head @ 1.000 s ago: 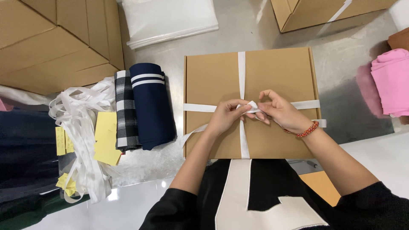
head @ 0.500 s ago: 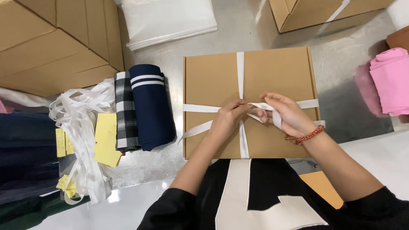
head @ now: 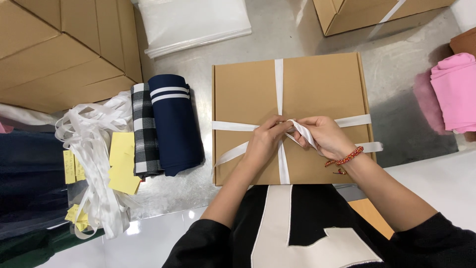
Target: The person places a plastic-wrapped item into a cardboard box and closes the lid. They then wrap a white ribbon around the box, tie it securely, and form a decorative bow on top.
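A flat brown cardboard box lies on the steel table in front of me. A white ribbon crosses it lengthwise and sideways. At the crossing, my left hand pinches the ribbon. My right hand, with a red bead bracelet on the wrist, has a ribbon loop wrapped over its fingers. One loose ribbon end trails off to the lower left, and another end lies past the box's right side.
Folded navy and checked cloths lie left of the box, beside a heap of white ribbons and yellow tags. Flat cartons stack at far left. Clear bags sit behind. Pink cloth lies right.
My right hand has drawn the ribbon loop over its fingers and shifted slightly downward to the right. The left hand stays at the crossing. The box has not moved.
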